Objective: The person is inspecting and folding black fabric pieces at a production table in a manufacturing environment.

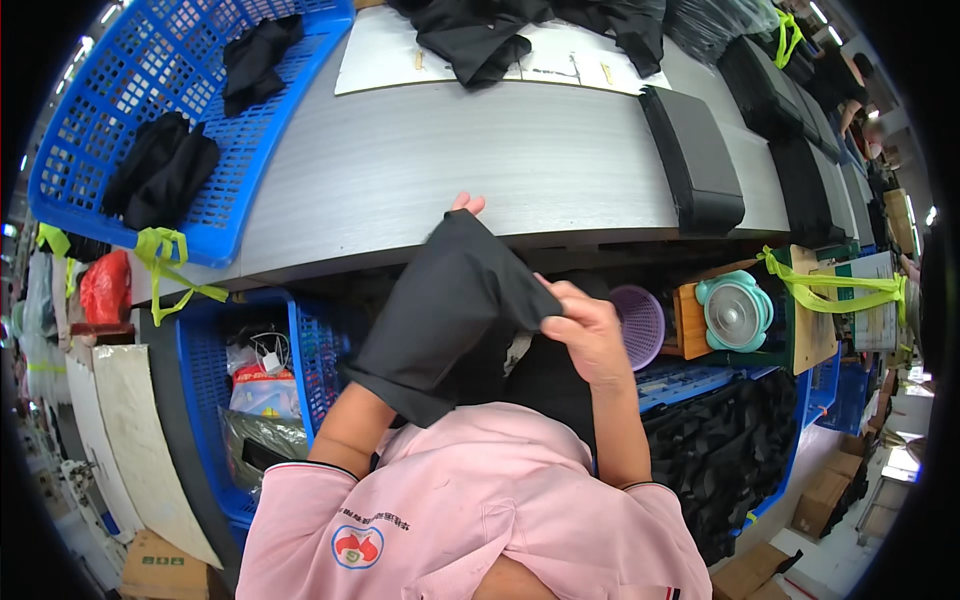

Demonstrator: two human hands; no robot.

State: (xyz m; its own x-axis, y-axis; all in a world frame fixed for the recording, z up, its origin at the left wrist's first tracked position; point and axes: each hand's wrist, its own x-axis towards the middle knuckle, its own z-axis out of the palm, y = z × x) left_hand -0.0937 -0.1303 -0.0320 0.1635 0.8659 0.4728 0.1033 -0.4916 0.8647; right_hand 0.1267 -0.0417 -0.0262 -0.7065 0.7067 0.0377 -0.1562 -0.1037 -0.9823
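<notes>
A black cloth tube, like a sleeve or trouser leg, is drawn over my left forearm in front of my body. Out of its far end poke the fingertips of my left hand, stretched out by the table's near edge. The rest of that hand is hidden inside the cloth. My right hand pinches a corner of the same cloth between thumb and fingers and holds it out to the right. The cloth's near end hangs loosely round my forearm.
Ahead lies a grey table, with black garments on a white board at its back. A blue basket holding black pieces stands left; a black box-like block stands right. Below are a purple basket, a small fan and a blue crate.
</notes>
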